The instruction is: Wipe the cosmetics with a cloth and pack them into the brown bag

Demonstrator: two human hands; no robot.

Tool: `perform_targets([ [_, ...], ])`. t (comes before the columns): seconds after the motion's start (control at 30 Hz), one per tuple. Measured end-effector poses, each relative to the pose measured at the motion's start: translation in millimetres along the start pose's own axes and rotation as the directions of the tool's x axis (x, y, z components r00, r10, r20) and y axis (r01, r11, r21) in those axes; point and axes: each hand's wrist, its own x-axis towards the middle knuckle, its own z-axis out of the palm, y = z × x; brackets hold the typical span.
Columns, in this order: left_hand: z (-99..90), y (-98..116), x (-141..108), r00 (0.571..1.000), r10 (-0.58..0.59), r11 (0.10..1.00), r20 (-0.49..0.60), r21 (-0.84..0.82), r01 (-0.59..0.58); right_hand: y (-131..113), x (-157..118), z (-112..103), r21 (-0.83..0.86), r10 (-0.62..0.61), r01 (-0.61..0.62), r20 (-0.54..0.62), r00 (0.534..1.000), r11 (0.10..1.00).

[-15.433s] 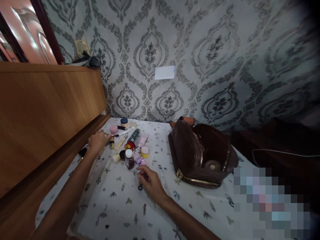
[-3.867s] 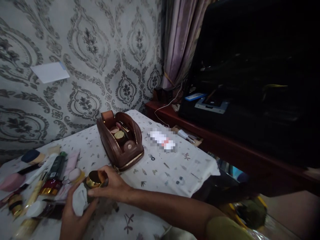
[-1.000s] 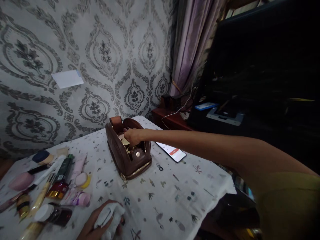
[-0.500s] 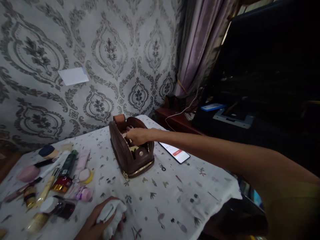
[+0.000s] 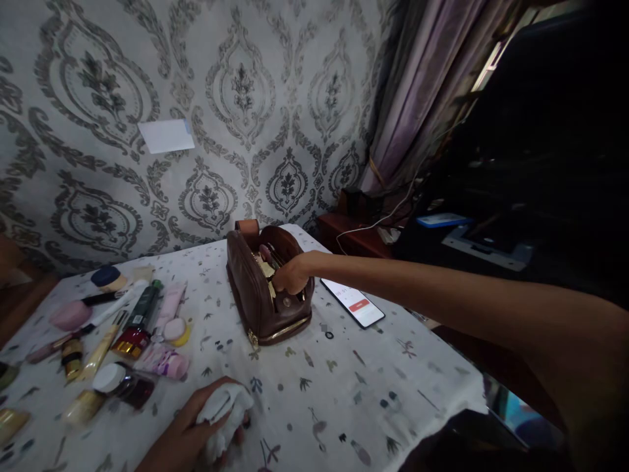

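Note:
A brown leather toiletry bag (image 5: 250, 282) stands unzipped on the table, several small items showing inside. My right hand (image 5: 293, 274) reaches into its opening from the right. The fingers are curled and point down, and the bag hides their tips and whatever they hold. Nearer the front, my left hand (image 5: 189, 423) is closed around a crumpled white cloth (image 5: 223, 410), just above the tablecloth. Beside the bag, on its right, lies a phone (image 5: 361, 308) with its screen lit.
Cosmetics cover the table's left side: a pink makeup sponge (image 5: 70, 315), a green tube (image 5: 145, 305), a white-capped jar (image 5: 130, 385) and several others. Patterned wallpaper (image 5: 240, 98) backs the white printed tablecloth (image 5: 304, 426). A black printer-like mass (image 5: 531, 151) and a cable stand at the right.
My right hand has shifted toward the near right side of the bag's opening, uncovering more of the contents. The view has turned slightly left. My left hand keeps the cloth.

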Motion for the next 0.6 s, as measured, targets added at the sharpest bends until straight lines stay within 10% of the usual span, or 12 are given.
perform_targets([
  [0.37, -5.2, 4.1, -0.1, 0.997, 0.018, 0.999, 0.078, 0.042, -0.022, 0.6, 10.6, 11.3, 0.020, 0.130, -0.133, 0.110, 0.985, 0.991],
  [0.6, -5.2, 12.4, 3.5, 0.988, 0.015, 0.998, 0.156, 0.054, -0.024, -0.6, 12.3, 14.3, 0.019, 0.235, -0.236, -0.216, 0.948, 0.971],
])
